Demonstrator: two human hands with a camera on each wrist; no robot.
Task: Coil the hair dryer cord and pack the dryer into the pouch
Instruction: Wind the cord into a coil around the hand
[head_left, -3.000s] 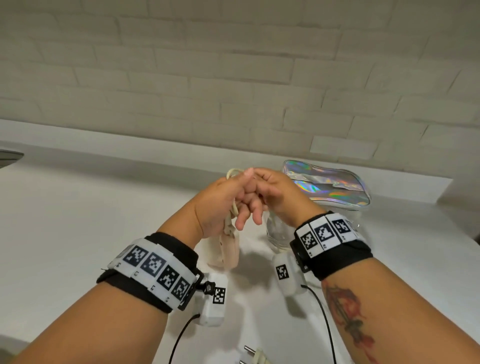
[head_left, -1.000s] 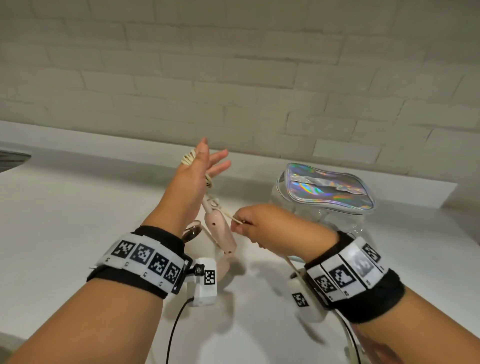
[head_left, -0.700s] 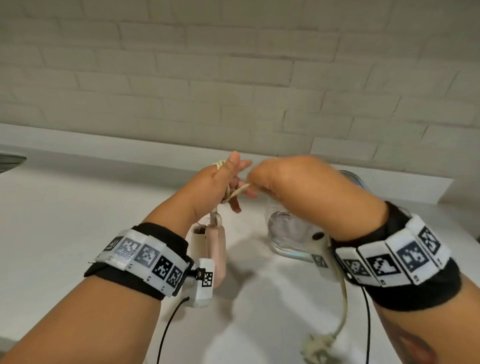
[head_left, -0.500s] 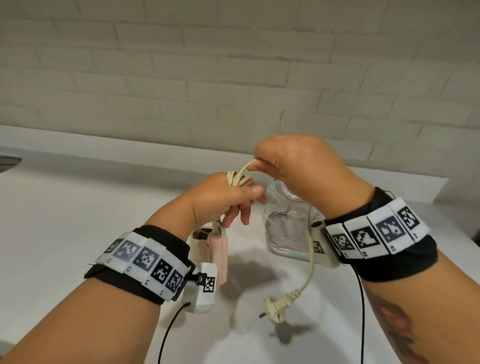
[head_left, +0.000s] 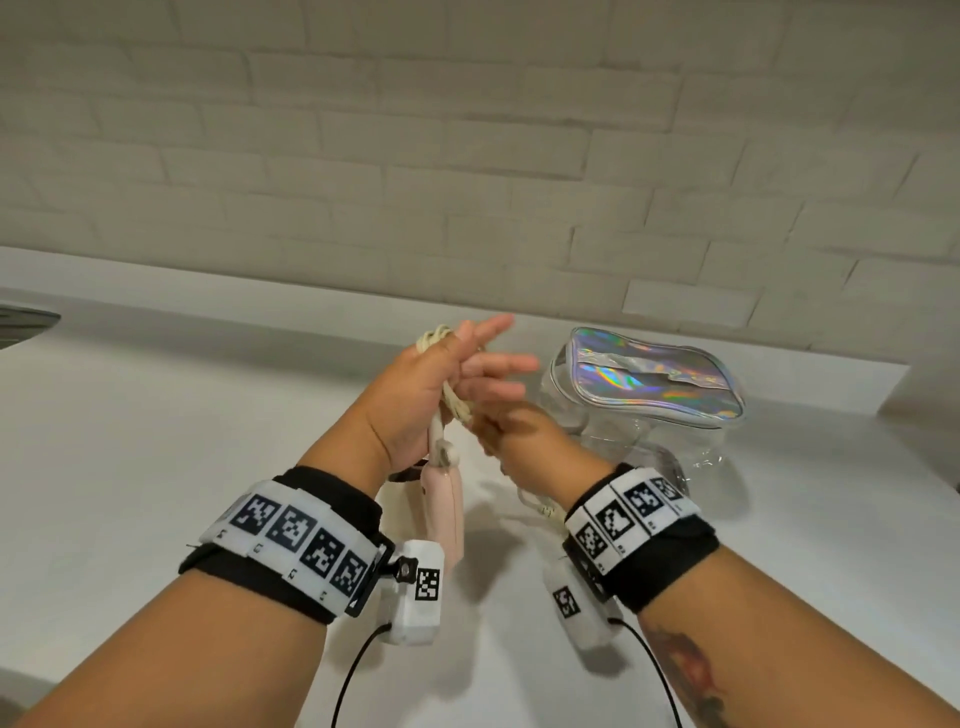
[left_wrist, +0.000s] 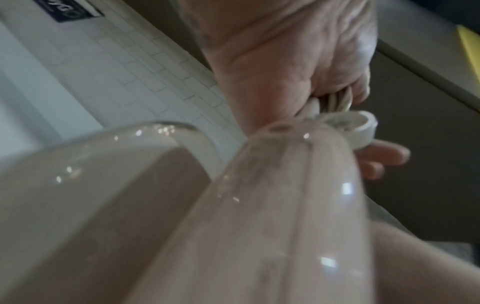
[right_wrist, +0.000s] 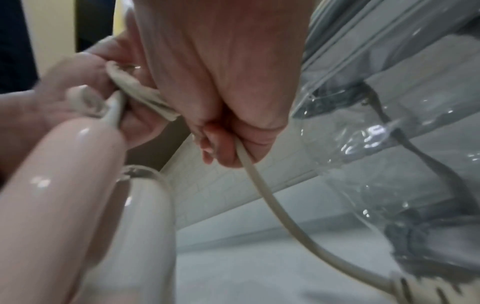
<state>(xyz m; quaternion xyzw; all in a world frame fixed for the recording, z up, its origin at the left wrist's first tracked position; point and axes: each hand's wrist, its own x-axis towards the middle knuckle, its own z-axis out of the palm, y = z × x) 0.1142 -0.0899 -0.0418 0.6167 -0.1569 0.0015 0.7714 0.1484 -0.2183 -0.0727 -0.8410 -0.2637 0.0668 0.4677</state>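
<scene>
The pink hair dryer (head_left: 445, 501) hangs handle-up under my left hand (head_left: 441, 374). Loops of its cream cord (head_left: 434, 338) are wound round that hand, and the thumb holds them to the palm while the fingers stick out straight. The wrist view shows the same loops (left_wrist: 337, 100) at the palm. Just below and to the right, my right hand (head_left: 511, 439) is curled round the free cord (right_wrist: 262, 185). From there the cord runs down to the plug (right_wrist: 415, 288). The pouch (head_left: 649, 384), clear with a holographic top, stands to the right on the counter.
A white counter (head_left: 156, 441) runs back to a low ledge under a pale brick wall (head_left: 467, 156). A dark sink edge (head_left: 21, 322) shows at far left. Black sensor cables (head_left: 353, 675) hang from both wrists.
My right hand has dropped from above the left hand to below its fingers, carrying the cord round. The left fingers have spread straight. The dangling plug is now hidden behind my right wrist.
</scene>
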